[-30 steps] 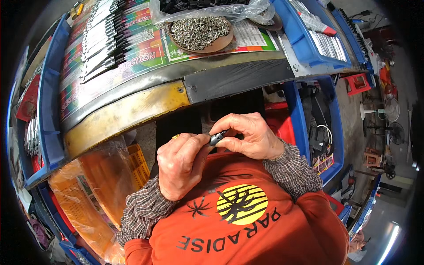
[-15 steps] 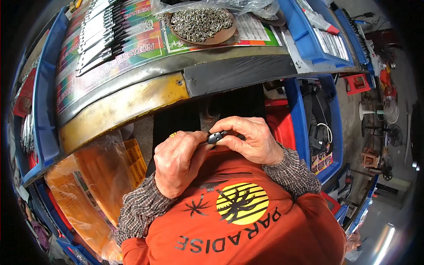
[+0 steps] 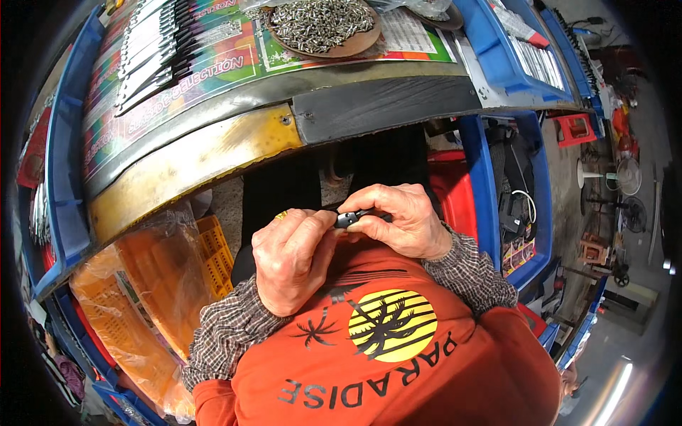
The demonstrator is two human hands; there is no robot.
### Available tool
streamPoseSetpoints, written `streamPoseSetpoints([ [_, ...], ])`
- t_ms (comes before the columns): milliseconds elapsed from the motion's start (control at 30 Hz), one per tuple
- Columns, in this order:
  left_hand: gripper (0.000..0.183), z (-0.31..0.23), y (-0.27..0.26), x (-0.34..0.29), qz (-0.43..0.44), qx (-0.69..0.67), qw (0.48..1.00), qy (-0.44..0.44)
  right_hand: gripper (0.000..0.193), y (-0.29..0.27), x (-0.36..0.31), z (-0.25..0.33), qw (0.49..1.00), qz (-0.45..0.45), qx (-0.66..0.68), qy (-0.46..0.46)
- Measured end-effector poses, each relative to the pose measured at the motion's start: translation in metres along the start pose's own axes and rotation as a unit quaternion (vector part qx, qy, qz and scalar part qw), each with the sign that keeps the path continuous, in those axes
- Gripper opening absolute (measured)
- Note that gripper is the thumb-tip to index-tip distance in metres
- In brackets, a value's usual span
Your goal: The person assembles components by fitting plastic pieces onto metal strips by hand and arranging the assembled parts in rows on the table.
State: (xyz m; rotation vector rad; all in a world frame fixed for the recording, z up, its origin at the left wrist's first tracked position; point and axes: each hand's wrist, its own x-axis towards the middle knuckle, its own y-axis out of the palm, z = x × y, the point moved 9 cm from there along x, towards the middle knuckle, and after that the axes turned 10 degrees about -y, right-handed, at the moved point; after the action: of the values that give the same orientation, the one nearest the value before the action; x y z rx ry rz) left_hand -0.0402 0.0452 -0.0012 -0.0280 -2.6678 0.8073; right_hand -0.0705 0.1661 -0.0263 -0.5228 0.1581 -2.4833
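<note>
One black plastic piece, pinched in my left hand and right hand; metal pins, 12 o'clock.

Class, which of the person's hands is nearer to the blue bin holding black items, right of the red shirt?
Right. The right hand is left of the blue bin in the picture; the left hand is farther left, across the small black piece.
</note>
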Motion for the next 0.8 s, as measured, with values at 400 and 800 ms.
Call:
streamPoseSetpoints([
  [400, 0.025, 0.004, 0.005, 0.004, 0.027, 0.009, 0.999, 0.023, 0.014, 0.001, -0.004, -0.011, 0.997, -0.019, 0.062, 0.03],
  [800, 0.025, 0.009, 0.004, 0.001, 0.001, 0.015, 1.0, 0.002, 0.015, 0.001, -0.003, -0.009, 1.0, -0.008, 0.01, 0.006],
])
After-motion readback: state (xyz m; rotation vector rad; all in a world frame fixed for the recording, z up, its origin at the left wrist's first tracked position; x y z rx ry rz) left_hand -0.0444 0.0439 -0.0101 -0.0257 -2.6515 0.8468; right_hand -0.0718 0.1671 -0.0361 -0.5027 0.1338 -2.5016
